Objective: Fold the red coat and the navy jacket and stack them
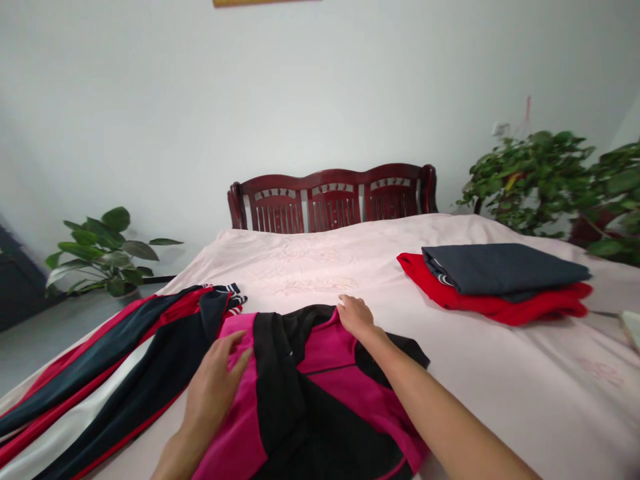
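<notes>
A black and magenta jacket (320, 400) lies spread on the bed in front of me, one black panel folded across its middle. My left hand (220, 370) is over the magenta left part of it, fingers apart; whether the fingertips touch the cloth I cannot tell. At the jacket's far edge, near the collar, my right hand (354, 315) pinches the fabric, its forearm crossing above the right side of the garment. Part of the jacket's near end runs out of view at the bottom.
Navy, red and white garments (125, 360) stretch along the bed's left side. Folded navy cloth (505, 267) rests on folded red cloth (520, 312) at the right. Beyond the pink bedsheet (310, 267) stands a dark red wooden headboard (333, 200). Potted plants (535, 173) flank the bed.
</notes>
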### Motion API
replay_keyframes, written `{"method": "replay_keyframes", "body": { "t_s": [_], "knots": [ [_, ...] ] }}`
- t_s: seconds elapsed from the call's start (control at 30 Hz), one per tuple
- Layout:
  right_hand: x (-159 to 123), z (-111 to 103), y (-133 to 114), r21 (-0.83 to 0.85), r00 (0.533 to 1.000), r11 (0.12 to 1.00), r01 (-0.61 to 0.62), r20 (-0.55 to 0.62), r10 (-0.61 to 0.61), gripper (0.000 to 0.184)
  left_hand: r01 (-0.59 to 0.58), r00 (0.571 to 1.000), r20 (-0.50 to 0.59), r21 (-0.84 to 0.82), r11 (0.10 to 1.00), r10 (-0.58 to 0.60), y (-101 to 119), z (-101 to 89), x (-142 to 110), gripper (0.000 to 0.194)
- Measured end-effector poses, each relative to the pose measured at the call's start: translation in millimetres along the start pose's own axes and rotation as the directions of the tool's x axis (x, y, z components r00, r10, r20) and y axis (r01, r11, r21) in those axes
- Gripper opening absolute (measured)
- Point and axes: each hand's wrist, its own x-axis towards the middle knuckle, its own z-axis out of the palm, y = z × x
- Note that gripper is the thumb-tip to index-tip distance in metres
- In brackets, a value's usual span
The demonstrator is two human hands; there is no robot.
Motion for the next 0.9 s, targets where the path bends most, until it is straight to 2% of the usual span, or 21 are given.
{"method": "replay_keyframes", "body": {
  "t_s": [0.03,0.1,0.17,0.23,0.3,0.37,0.57,0.73,0.9],
  "knots": [
    [4,1,1,-0.007,1.0,1.0,-0.02,0.014,0.02,0.039,-0.093,0.994,0.057,0.022,0.995,0.092,20,6.8,2,0.033],
    [10,2,1,-0.014,0.999,0.999,-0.033,0.039,0.034,0.036,-0.247,0.956,0.193,0.125,0.961,0.221,58,27.0,7,0.028],
    [15,4,0,-0.015,0.997,1.0,-0.028,0.068,0.029,0.033,-0.341,0.917,0.304,0.267,0.901,0.257,85,51.8,13,0.033],
    [19,7,0,-0.011,0.994,0.999,-0.032,0.107,0.033,0.028,-0.37,0.903,0.354,0.359,0.857,0.243,98,75.0,20,0.044],
    [23,10,1,-0.004,0.989,0.999,-0.041,0.145,0.041,0.029,-0.366,0.903,0.369,0.39,0.845,0.221,99,91.3,25,0.046],
    [26,14,5,0.009,0.984,0.999,-0.04,0.173,0.037,0.032,-0.374,0.895,0.394,0.403,0.835,0.211,94,98.6,29,0.042],
    [28,29,16,0.078,0.98,0.996,0.036,0.194,-0.05,0.028,-0.436,0.863,0.429,0.365,0.823,0.267,78,89.0,30,0.057],
    [29,31,22,0.098,0.982,0.991,0.095,0.155,-0.109,0.028,-0.469,0.845,0.441,0.342,0.814,0.302,72,87.3,30,0.058],
    [31,27,33,0.052,0.991,0.995,0.09,0.09,-0.095,0.026,-0.544,0.778,0.526,0.292,0.786,0.344,69,90.1,30,0.059]
  ]
}}
